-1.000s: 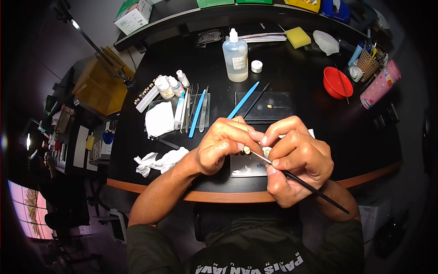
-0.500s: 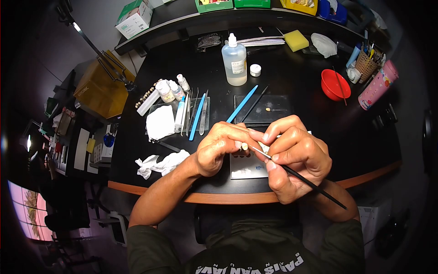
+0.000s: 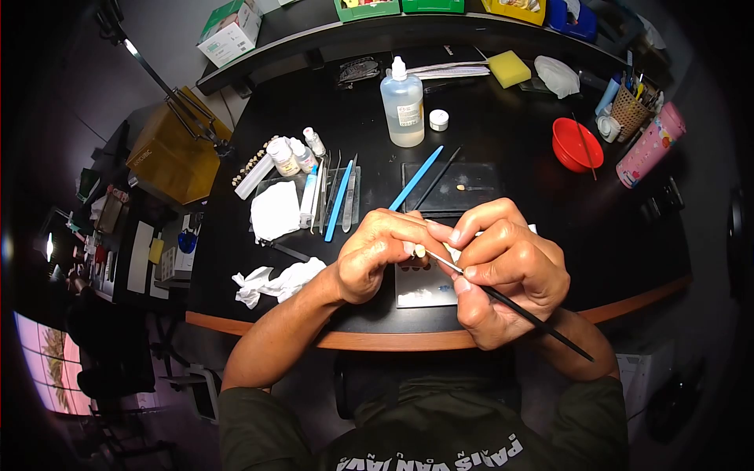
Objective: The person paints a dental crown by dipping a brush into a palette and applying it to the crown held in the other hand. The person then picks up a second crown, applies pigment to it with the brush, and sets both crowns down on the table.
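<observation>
Between the thumb and fingers of my left hand [image 3: 378, 250] is a small tooth-coloured dental crown [image 3: 420, 250]. My right hand [image 3: 514, 271] grips a fine brush [image 3: 542, 324] with a long black handle, its pale ferrule angled toward my left hand. The brush tip is right at the crown. Both hands are raised over a light mixing slab [image 3: 416, 294], which they partly hide. Just beyond them lies a dark flat case [image 3: 479, 177] with a small cream-coloured piece on it, and a blue-handled tool [image 3: 416, 177] rests along its left side.
Tweezers and blue tools lie left beside small bottles [image 3: 284, 155], a white pad [image 3: 276, 211] and crumpled tissue [image 3: 279, 281]. A large liquid bottle [image 3: 404, 106] and a small jar [image 3: 439, 120] stand behind. At right are a red bowl [image 3: 576, 147] and a pink tumbler [image 3: 650, 147].
The brush tip has shifted slightly left, closer onto the crown, with a small move of my right hand. My left hand stays nearly still.
</observation>
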Available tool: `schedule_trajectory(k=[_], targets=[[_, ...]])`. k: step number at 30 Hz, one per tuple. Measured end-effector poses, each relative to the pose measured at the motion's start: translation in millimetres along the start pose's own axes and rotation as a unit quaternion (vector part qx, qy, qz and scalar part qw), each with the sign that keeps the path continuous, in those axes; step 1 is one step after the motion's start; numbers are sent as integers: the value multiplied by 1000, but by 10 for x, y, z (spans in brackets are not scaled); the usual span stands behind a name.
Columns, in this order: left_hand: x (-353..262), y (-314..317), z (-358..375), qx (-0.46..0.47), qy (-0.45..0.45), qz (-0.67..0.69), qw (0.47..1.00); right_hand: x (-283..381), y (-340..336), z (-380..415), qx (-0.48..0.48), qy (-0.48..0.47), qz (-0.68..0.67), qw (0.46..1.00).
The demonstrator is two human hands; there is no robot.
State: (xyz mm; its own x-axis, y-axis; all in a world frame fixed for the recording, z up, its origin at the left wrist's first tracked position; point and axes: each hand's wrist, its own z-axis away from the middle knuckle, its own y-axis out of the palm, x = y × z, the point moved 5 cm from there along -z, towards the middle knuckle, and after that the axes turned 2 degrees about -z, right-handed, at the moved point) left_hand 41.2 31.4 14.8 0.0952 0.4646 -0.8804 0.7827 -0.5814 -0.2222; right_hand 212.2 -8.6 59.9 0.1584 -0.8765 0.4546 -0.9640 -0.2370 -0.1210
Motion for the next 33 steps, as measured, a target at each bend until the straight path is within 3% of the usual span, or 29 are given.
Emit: schedule_trajectory(k=[8, 11, 18, 33], targets=[[5, 4, 0, -10, 20, -8, 1000, 1, -11, 8, 6, -3, -16, 1000], [-38, -10, -3, -18, 28, -38, 999, 30, -35, -5, 57, -8, -20, 998], [-65, -22, 13, -39, 26, -81, 996, -12, -22, 23, 5, 3, -60, 998], [-45, -8, 18, -50, 21, -58, 997, 43, 4, 19, 3, -13, -14, 1000]])
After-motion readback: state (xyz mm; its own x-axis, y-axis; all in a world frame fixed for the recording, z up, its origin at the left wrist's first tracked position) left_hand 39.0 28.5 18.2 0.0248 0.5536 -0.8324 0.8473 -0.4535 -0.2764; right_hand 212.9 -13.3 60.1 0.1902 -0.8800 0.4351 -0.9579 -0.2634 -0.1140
